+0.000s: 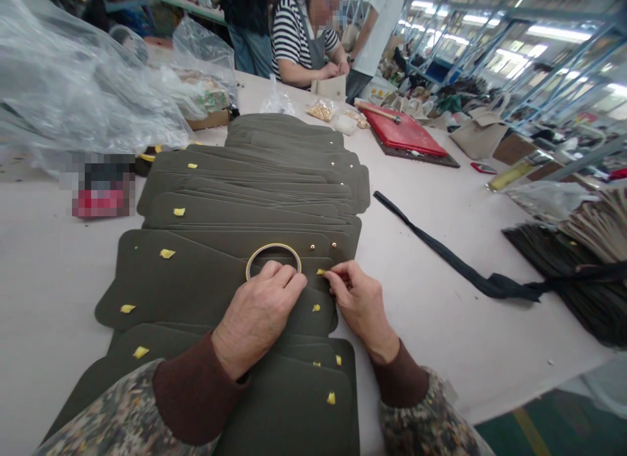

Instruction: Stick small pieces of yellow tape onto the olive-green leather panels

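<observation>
Dark olive panels [196, 286] with rounded corners lie in a long overlapping row in front of me. My left hand [264, 309] is closed on a roll of yellow tape [249, 259], held upright just over the panels. At the right edge of one panel, my right hand [356, 302] pinches a small piece of yellow tape [320, 272] between thumb and fingertip. A similar tape piece [316, 308] sticks just below it, and several others dot the panels. Small metal studs [334, 245] show on panels farther up.
A black strip [441, 247] crosses the table at right, near stacked dark pieces [563, 279]. A hammer [377, 111] lies on a red slab [404, 130]. Clear plastic sheeting [83, 70] covers the left back. A co-worker in a striped shirt [289, 41] handles a beige piece [329, 89].
</observation>
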`<state>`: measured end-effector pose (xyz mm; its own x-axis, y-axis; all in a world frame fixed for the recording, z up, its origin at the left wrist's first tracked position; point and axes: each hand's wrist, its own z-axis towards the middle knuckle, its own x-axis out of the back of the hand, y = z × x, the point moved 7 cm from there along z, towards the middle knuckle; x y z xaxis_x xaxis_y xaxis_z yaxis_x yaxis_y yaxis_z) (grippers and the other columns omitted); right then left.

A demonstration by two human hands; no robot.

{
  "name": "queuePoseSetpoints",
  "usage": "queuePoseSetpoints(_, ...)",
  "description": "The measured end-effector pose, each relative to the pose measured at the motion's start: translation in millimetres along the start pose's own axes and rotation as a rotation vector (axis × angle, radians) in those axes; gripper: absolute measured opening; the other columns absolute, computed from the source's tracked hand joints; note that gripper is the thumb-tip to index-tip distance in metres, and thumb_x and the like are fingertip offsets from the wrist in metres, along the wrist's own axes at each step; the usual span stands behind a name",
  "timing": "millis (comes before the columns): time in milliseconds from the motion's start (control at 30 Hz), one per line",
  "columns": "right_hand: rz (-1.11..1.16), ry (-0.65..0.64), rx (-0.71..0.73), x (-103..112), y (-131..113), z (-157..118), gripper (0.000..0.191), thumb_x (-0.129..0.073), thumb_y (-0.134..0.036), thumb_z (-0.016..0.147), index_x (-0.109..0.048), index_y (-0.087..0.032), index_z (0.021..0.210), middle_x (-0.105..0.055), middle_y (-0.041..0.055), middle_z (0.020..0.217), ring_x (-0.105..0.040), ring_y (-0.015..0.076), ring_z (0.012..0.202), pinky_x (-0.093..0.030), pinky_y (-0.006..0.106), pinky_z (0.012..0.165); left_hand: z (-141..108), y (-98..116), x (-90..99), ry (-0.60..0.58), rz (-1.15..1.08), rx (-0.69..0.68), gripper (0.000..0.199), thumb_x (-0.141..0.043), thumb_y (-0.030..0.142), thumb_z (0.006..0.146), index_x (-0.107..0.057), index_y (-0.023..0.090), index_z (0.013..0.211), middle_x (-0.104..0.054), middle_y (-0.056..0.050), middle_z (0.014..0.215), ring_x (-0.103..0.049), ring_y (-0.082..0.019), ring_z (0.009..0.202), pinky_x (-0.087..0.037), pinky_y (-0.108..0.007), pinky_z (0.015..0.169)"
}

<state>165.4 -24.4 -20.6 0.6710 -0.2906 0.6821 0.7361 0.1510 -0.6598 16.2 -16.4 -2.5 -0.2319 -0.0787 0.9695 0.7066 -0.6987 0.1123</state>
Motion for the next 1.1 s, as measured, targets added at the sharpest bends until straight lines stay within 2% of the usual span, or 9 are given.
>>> queuePoseSetpoints(67, -0.034, -0.014, 0.092, 0, -5, -4, 0.008, -0.058, -0.02, 0.09, -0.063, -0.019, 0.084, -0.068, 0.003, 0.077, -0.064, 0.0155, 0.069, -0.051, 0.025, 0.067, 1, 0, 1.0, 0.015, 0.011, -0.009, 0.008, -0.052, 0.014, 0.089, -0.057, 0.02, 0.087, -0.057, -0.003, 0.086, -0.05, -0.022, 0.084, -0.048, -0.033, 0.071)
queuePoseSetpoints(167, -0.093, -0.021, 0.177, -4, -12, -6, 0.011, -0.054, -0.017, 0.091, -0.065, -0.017, 0.09, -0.07, 0.0062, 0.084, -0.065, 0.0177, 0.078, -0.05, 0.028, 0.075, 1, 0, 2.8, 0.026, 0.021, -0.019, 0.01, -0.049, 0.015, 0.091, -0.057, 0.02, 0.088, -0.057, -0.004, 0.085, -0.051, -0.022, 0.083, -0.048, -0.033, 0.07)
queuePoseSetpoints(467, -0.326, -0.079, 0.169, -19, -24, 5, 0.016, -0.052, -0.019, 0.091, -0.067, -0.019, 0.095, -0.067, 0.0044, 0.077, -0.062, 0.0152, 0.067, -0.044, 0.023, 0.065, -11, 8, -0.3, -0.09, -0.09, -0.115, 0.009, -0.05, 0.014, 0.09, -0.055, 0.021, 0.086, -0.06, -0.001, 0.081, -0.053, -0.019, 0.076, -0.046, -0.03, 0.062)
queuePoseSetpoints(600, -0.393, -0.131, 0.155, -24, -26, 9, 0.014, -0.054, -0.019, 0.087, -0.067, -0.021, 0.092, -0.067, 0.0035, 0.074, -0.063, 0.0163, 0.066, -0.041, 0.023, 0.06, -13, -1, 6.7, 0.036, -0.156, -0.094, 0.013, -0.045, 0.016, 0.093, -0.057, 0.02, 0.092, -0.063, -0.002, 0.081, -0.058, -0.018, 0.075, -0.05, -0.029, 0.066)
queuePoseSetpoints(700, -0.258, -0.127, 0.118, -20, -25, 11, 0.013, -0.055, -0.018, 0.086, -0.067, -0.02, 0.091, -0.066, 0.0021, 0.071, -0.061, 0.0152, 0.063, -0.042, 0.024, 0.061, -17, -6, 23.4, 0.242, -0.269, -0.1, 0.018, -0.043, 0.019, 0.096, -0.057, 0.018, 0.106, -0.07, -0.003, 0.09, -0.065, -0.014, 0.079, -0.053, -0.025, 0.072)
queuePoseSetpoints(800, 0.096, -0.099, 0.02, -8, -25, 9, 0.016, -0.055, -0.021, 0.089, -0.066, -0.018, 0.1, -0.064, -0.0003, 0.068, -0.058, 0.0127, 0.057, -0.045, 0.022, 0.057, -23, -9, 34.9, 0.356, -0.309, -0.073, 0.022, -0.045, 0.022, 0.096, -0.055, 0.017, 0.115, -0.072, -0.004, 0.102, -0.07, -0.012, 0.083, -0.054, -0.021, 0.077)
queuePoseSetpoints(867, 0.308, -0.101, 0.017, 1, -32, 5, 0.018, -0.056, -0.023, 0.089, -0.066, -0.017, 0.103, -0.066, 0.0014, 0.076, -0.06, 0.0129, 0.062, -0.048, 0.022, 0.059, -25, -9, 36.4, 0.352, -0.296, -0.038, 0.027, -0.045, 0.024, 0.096, -0.052, 0.017, 0.122, -0.073, -0.004, 0.105, -0.071, -0.013, 0.083, -0.055, -0.02, 0.076)
queuePoseSetpoints(933, 0.391, -0.123, 0.105, 7, -46, 0, 0.017, -0.058, -0.021, 0.088, -0.066, -0.018, 0.103, -0.068, 0.0041, 0.088, -0.063, 0.0142, 0.072, -0.051, 0.025, 0.066, -25, -7, 35.7, 0.331, -0.288, -0.021, 0.034, -0.043, 0.027, 0.097, -0.044, 0.017, 0.129, -0.073, -0.005, 0.103, -0.072, -0.014, 0.081, -0.055, -0.021, 0.072)
queuePoseSetpoints(1100, 0.287, -0.105, 0.352, 12, -73, -11, 0.017, -0.053, -0.015, 0.088, -0.066, -0.02, 0.097, -0.069, 0.0057, 0.089, -0.064, 0.0166, 0.081, -0.053, 0.03, 0.076, -28, 0, 34.4, 0.318, -0.283, -0.043, 0.034, -0.039, 0.028, 0.098, -0.039, 0.015, 0.129, -0.073, -0.007, 0.101, -0.072, -0.015, 0.082, -0.055, -0.022, 0.067)
